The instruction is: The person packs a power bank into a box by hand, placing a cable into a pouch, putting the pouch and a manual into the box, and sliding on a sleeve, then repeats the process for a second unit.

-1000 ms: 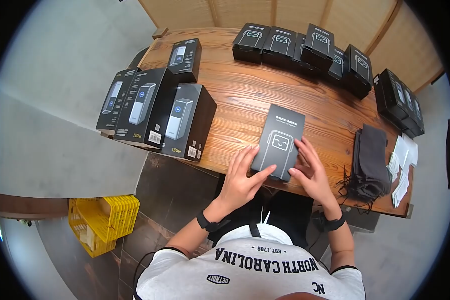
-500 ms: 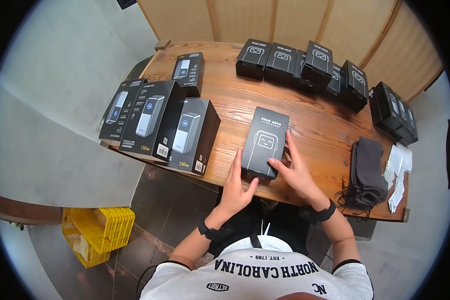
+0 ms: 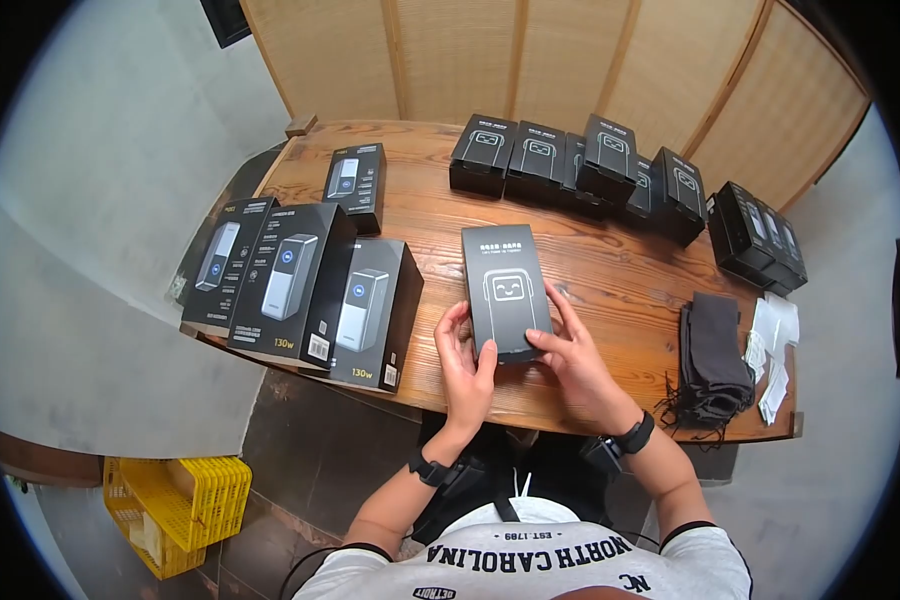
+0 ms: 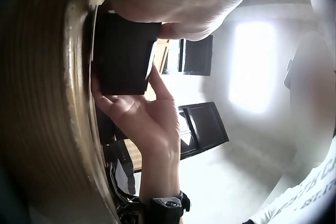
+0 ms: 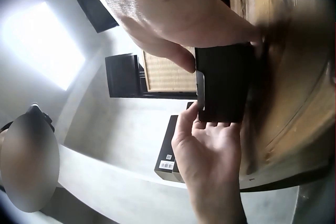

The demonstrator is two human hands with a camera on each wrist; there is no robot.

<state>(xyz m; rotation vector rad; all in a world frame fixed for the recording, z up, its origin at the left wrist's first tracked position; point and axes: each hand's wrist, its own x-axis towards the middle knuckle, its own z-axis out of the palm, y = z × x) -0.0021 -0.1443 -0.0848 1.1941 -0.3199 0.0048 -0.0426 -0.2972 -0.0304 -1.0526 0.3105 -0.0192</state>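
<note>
A black box [image 3: 506, 285] printed with a smiling robot face lies lengthwise on the wooden table [image 3: 620, 270], its near end at the front edge. My left hand [image 3: 468, 342] grips the box's near left corner, thumb on the front and fingers curled round the side. My right hand [image 3: 550, 325] holds the near right side, thumb on top. In the left wrist view the box [image 4: 123, 53] sits between both hands against the table edge. The right wrist view shows the box [image 5: 223, 82] pinched by my right hand, with my left hand [image 5: 210, 150] under it.
Three large black power-bank boxes [image 3: 290, 270] lie at the table's left edge, a smaller one [image 3: 353, 185] behind them. Several robot-face boxes [image 3: 570, 160] line the back, more [image 3: 760, 235] at right. Dark pouches [image 3: 715, 350] and white packets [image 3: 775, 345] lie right. A yellow crate [image 3: 175, 500] stands on the floor.
Both hands lay alongside the flat box with straight fingers; now they curl round its near end. The box has shifted a little left and turned straighter.
</note>
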